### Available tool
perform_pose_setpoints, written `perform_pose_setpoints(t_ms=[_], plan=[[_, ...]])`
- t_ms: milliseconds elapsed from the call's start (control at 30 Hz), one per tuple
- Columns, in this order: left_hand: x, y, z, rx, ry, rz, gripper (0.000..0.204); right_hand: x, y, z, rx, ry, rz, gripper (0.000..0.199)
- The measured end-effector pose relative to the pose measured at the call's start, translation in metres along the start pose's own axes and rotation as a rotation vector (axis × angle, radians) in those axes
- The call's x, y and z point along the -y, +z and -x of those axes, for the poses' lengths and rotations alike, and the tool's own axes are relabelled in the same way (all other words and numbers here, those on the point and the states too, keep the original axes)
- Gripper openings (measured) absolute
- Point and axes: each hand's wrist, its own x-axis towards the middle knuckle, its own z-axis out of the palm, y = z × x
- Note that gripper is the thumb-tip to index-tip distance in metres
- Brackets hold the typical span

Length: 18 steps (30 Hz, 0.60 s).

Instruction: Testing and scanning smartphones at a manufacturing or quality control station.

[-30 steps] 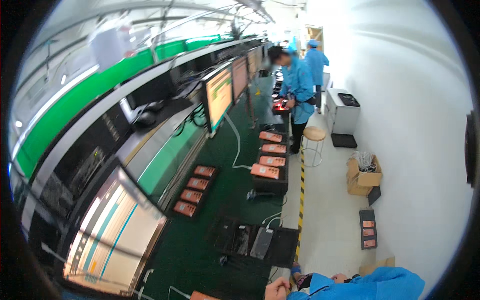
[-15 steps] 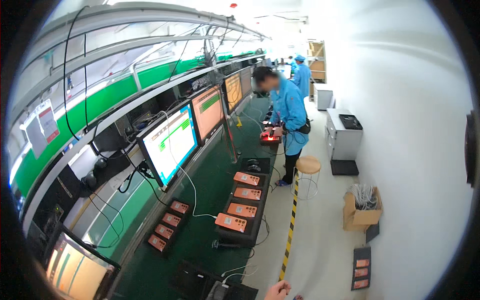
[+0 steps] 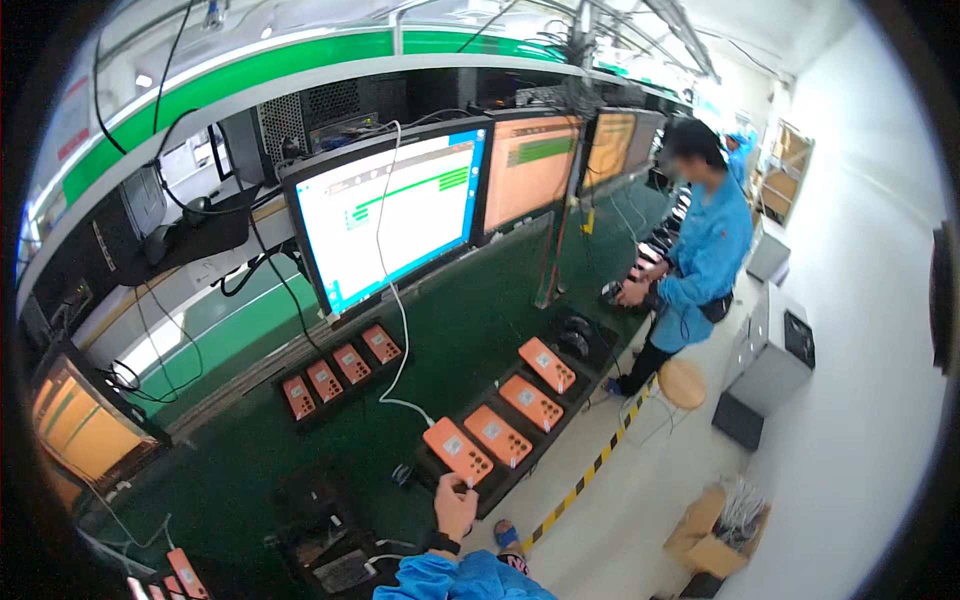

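My left hand reaches up from the lower edge in a blue sleeve, a black band at its wrist. Its fingers are pinched together at the lower corner of the nearest orange phone. A small pale bit shows at the fingertips, too small to name. A white cable runs to this phone's upper end. The phone lies back up on a black tray, in a row with several more orange phones. My right hand is out of view.
A second black holder with several phones sits beyond, below a bright monitor. Dark boxes and cables lie nearer. A co-worker in blue stands farther along the green bench. A stool and an open carton are on the floor.
My view has swung left and closer to the bench. My left hand has come from the lower edge to the nearest phone's corner. The co-worker's red-lit item no longer shows.
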Motion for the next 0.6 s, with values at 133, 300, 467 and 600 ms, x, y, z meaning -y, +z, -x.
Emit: perform_pose_setpoints(t_ms=[133,300,467,600], plan=[[0.004,0.026,-0.059,-0.137,-0.059,-0.21,0.055,0.08,-0.016,-0.07,0.158,-0.131,0.113,0.041],[-0.021,0.048,-0.084,-0.302,-0.291,-0.459,0.066,0.226,-0.019,-0.118,0.1,-0.065,0.132,0.041],[-0.014,0.058,-0.086,-0.435,-0.321,-0.208,0.048,0.399,0.053,-0.141,0.168,-0.305,0.238,0.043],[-0.015,0.083,-0.081,-0.549,-0.395,-0.093,0.029,0.529,0.175,-0.132,0.363,-0.496,0.375,0.019]])
